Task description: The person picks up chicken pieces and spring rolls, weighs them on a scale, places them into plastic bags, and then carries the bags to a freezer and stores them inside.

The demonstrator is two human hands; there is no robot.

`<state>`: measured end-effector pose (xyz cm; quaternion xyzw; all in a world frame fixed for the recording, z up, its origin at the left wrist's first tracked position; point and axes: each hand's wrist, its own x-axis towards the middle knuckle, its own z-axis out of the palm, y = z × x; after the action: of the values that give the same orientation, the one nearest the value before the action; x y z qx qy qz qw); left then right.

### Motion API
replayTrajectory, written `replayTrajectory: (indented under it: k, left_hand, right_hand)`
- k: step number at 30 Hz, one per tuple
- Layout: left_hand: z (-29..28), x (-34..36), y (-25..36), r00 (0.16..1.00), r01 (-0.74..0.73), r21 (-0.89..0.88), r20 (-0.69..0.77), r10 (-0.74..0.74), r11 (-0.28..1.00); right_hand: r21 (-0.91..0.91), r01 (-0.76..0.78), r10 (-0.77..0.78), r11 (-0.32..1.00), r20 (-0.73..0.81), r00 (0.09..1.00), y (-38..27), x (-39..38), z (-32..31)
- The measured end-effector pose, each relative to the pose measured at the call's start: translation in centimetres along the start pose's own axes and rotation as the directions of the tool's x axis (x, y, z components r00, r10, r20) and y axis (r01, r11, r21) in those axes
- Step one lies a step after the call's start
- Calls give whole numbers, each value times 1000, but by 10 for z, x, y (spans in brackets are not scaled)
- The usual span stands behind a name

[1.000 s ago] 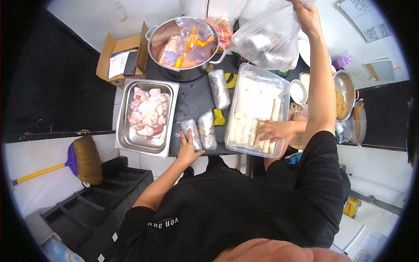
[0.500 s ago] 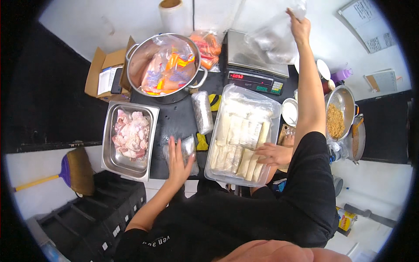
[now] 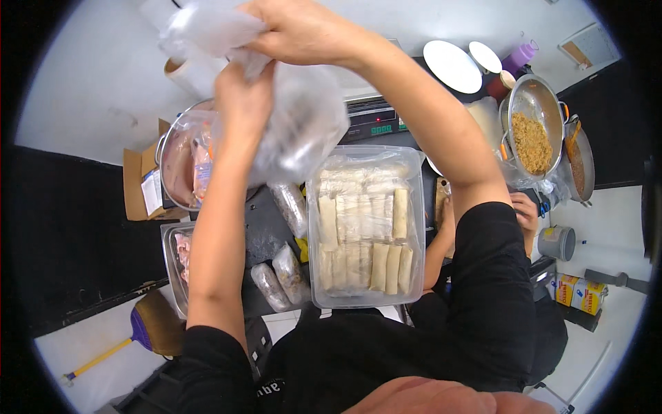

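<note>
Behind plastic bag point(image 3: 300, 131), steel pot point(image 3: 176, 162) (partly hidden), scale point(image 3: 372, 121)

- Premises: a kitchen, fitted for food preparation in quantity.
- Evidence: clear tub point(image 3: 419, 228) filled with rolls point(image 3: 393, 265); large metal pot point(image 3: 175, 169); countertop scale point(image 3: 365, 125).
- Also noted: metal tray point(image 3: 172, 272) holding raw meat point(image 3: 183, 252); pan point(image 3: 524, 96) of crumbled food point(image 3: 531, 143).

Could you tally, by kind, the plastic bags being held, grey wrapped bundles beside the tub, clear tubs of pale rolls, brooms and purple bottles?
Held plastic bag: 1
Grey wrapped bundles: 3
Clear tub: 1
Broom: 1
Purple bottle: 1
Total: 7
</note>
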<state>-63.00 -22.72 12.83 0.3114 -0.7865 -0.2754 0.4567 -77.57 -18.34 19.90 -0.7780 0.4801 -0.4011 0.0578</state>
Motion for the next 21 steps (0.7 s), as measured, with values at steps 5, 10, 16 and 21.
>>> replayTrajectory:
  k: [5,10,16,21]
  left_hand:
    - [-85,-51,1,949,77,127,-314,-33,989]
    - [-143,-72,18,729,178,-102,-655,-201,979]
    - [-202,-107,38,540,302,152,-841,-37,941]
    - [-203,-105,55,476,402,253,-879,35,880]
  right_hand:
    - [-33,-418,413,908,-110,904,142,-87,-29]
    - [-21,-988,885,154,-441,148,325,-269,6]
    - [531,-846,999,-50,16,-48,331,-313,24]
    - [713,-695,986,-92,161,33,300,-315,6]
